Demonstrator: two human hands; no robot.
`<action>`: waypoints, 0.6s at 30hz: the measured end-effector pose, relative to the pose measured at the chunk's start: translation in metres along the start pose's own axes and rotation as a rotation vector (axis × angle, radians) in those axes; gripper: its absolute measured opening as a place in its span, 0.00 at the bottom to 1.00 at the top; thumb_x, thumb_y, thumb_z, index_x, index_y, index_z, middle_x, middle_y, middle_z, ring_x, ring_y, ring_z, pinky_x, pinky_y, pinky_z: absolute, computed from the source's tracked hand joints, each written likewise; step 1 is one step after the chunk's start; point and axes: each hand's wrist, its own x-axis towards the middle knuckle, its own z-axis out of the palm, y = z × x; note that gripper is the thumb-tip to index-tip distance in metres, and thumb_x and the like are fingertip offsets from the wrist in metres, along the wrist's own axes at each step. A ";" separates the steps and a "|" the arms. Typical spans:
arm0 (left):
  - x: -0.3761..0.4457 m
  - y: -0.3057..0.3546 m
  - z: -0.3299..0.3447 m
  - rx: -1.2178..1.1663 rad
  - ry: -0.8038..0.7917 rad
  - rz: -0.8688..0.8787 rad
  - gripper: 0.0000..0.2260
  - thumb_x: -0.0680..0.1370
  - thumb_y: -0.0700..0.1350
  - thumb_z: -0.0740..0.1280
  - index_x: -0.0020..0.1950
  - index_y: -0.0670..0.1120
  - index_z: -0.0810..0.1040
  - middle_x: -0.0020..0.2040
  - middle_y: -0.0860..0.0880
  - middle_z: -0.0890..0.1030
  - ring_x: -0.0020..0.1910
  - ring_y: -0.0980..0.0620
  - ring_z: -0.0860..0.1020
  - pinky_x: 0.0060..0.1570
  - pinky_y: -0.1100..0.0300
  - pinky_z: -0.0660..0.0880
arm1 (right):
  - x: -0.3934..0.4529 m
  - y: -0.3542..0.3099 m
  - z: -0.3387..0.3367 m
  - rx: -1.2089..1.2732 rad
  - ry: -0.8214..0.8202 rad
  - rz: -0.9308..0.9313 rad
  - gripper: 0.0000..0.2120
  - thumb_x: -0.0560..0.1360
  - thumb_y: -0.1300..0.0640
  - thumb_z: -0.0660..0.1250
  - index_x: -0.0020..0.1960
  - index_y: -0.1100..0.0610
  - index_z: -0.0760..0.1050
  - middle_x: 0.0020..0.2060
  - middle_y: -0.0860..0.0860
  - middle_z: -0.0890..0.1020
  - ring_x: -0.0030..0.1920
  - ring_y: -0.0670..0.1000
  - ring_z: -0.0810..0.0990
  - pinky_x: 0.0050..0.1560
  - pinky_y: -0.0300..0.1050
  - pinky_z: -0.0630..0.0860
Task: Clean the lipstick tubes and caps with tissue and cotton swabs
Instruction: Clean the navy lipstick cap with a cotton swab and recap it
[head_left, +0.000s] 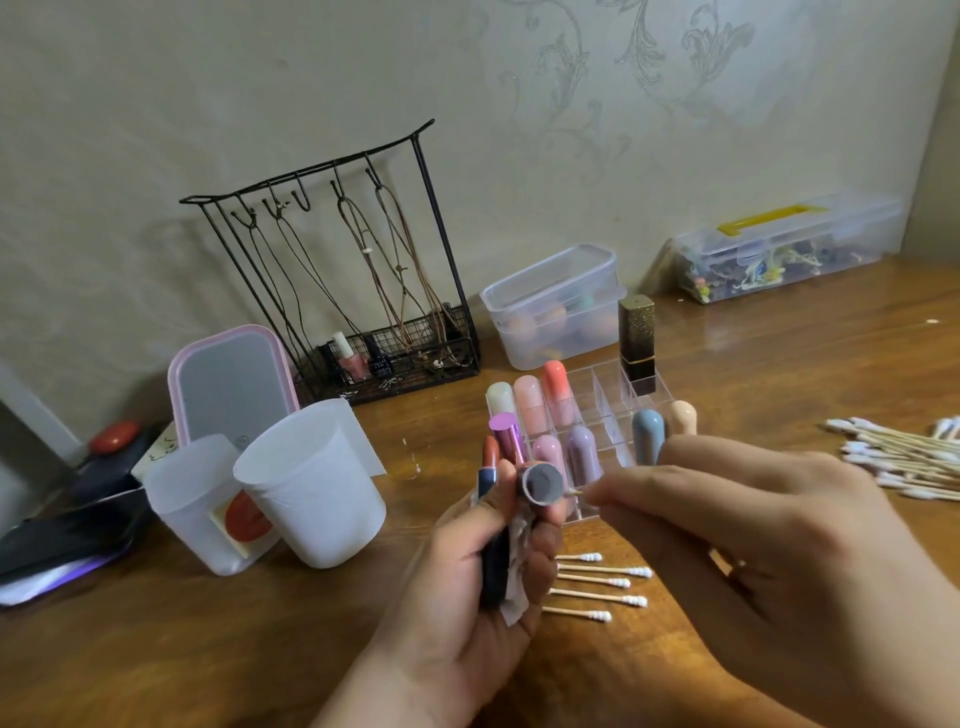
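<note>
Held over the table (260, 649), the left hand (467, 587) grips an open lipstick tube (491, 519), its grey cap (543, 486) and a crumpled tissue (519, 571) together. The tube looks light, stiff and probably slick; its exposed reddish-brown bullet is soft, so holding the navy barrel seems wise. The right hand (737, 525) pinches a thin wooden cotton swab (576, 490), its tip touching the cap's rim.

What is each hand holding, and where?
Left hand grips lipstick tube, cap and tissue around their lower bodies; right hand pinches cotton swab stick.
</note>
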 end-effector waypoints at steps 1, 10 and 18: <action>0.000 0.000 -0.001 -0.020 -0.006 -0.018 0.11 0.72 0.43 0.69 0.44 0.36 0.84 0.34 0.42 0.77 0.24 0.54 0.75 0.20 0.66 0.74 | -0.002 -0.004 -0.002 0.035 0.026 0.008 0.08 0.77 0.55 0.65 0.45 0.53 0.83 0.34 0.47 0.77 0.29 0.51 0.70 0.31 0.38 0.71; 0.001 -0.001 -0.001 0.052 0.002 0.020 0.12 0.71 0.46 0.67 0.43 0.39 0.84 0.34 0.43 0.76 0.25 0.54 0.73 0.21 0.66 0.72 | 0.025 -0.007 0.020 0.302 0.080 0.103 0.09 0.72 0.65 0.65 0.42 0.70 0.81 0.24 0.56 0.79 0.37 0.45 0.78 0.49 0.18 0.68; 0.000 -0.004 0.000 0.263 0.028 0.115 0.08 0.68 0.47 0.69 0.36 0.42 0.84 0.29 0.45 0.74 0.22 0.57 0.68 0.19 0.70 0.64 | 0.002 0.005 0.001 -0.214 -0.056 -0.069 0.09 0.69 0.65 0.73 0.48 0.58 0.84 0.30 0.53 0.81 0.24 0.60 0.76 0.18 0.47 0.72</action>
